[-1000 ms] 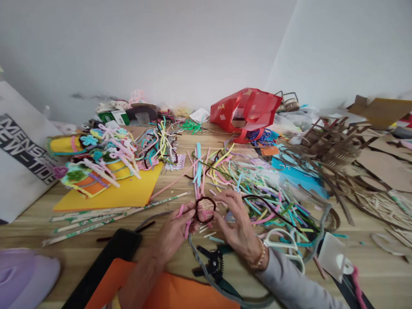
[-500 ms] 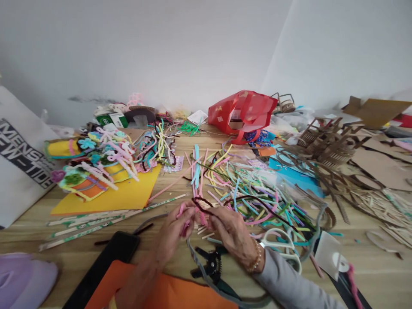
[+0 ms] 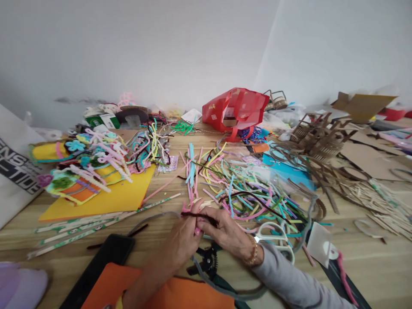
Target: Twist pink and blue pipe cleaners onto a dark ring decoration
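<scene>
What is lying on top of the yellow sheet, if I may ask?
Colourful pipe-cleaner flower crafts lie on the yellow sheet; the part beneath them is hidden.

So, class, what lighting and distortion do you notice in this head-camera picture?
In the head view, the wide lens stretches the wooden table toward the corners; light on the white wall is soft and even; the left hand and right hand look slightly blurred.

On worktop [image 3: 370, 274] — pipe-cleaner pile [image 3: 244, 193] centre, foam sheet [image 3: 96, 201] left, cardboard strips [image 3: 322, 180] right, carrier bag [image 3: 233, 109] far — pliers [image 3: 208, 262] near.
</scene>
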Demonstrator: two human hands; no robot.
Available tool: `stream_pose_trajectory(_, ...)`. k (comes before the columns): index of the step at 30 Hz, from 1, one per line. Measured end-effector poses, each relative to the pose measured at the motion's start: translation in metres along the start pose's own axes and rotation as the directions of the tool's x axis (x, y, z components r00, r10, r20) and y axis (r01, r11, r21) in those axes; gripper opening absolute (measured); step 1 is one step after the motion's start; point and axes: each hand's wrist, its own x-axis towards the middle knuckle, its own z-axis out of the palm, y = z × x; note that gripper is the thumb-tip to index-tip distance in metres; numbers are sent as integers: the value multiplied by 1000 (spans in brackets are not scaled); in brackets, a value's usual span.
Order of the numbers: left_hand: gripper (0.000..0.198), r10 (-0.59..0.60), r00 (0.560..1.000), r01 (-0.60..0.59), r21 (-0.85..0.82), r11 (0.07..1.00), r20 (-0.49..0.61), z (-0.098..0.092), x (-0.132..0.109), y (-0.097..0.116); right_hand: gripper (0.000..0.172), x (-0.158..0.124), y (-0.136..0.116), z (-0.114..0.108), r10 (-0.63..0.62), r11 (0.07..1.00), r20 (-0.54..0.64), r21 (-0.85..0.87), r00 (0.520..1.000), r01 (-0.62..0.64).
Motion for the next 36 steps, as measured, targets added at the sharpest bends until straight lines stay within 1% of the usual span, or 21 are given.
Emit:
stream_pose_trajectory(3, 32, -103, 994, 105, -85, 991, 31, 1, 3, -1, 19, 3, 0, -6, -6, 994, -31, 113, 1000, 10)
stream_pose_trajectory(5, 31, -155, 987, 162, -200, 966, 52, -1, 5, 0, 20, 4, 3, -10, 8, 986, -61, 167, 998, 2)
stream_pose_trajectory(7, 30, -159, 984, 177, -348, 921, 78, -7, 6, 4, 21, 5, 6, -13, 12, 982, -75, 188, 997, 2)
stream_pose_trajectory(9, 21, -146, 978, 200, -486, 851, 147, -14, 6, 8, 23, 5, 11, -15, 8, 979, -77, 202, 997, 7)
stream_pose_trajectory(12, 15, -156, 973, 225, -562, 796, 170, -22, 7, 12, 26, 6, 15, -16, 15, 971, -67, 238, 998, 2)
stream_pose_trajectory(16, 8, -188, 965, 260, -596, 759, 181, -23, 7, 4, 26, 7, 16, -16, 19, 967, -69, 253, 997, 0)
stream_pose_trajectory(22, 12, -185, 969, 246, -622, 743, 162, -17, 4, -12, 29, 9, 16, -17, 53, 963, -70, 267, 996, -32)
stream_pose_trajectory(25, 11, -176, 970, 243, -633, 735, 168, -16, 3, -15, 31, 9, 17, -17, 51, 967, -63, 252, 997, -33)
stream_pose_trajectory(29, 9, -155, 974, 226, -636, 738, 165, -15, 3, -17, 30, 8, 16, -17, 53, 964, -62, 265, 997, -34)
stream_pose_trajectory(31, 7, -146, 976, 216, -644, 734, 162, -15, 3, -18, 30, 7, 15, -17, 61, 969, -62, 245, 996, -44)
stream_pose_trajectory(36, 6, -151, 969, 244, -696, 676, 193, -14, 2, -19, 29, 7, 7, -16, 46, 979, -36, 199, 998, -38)
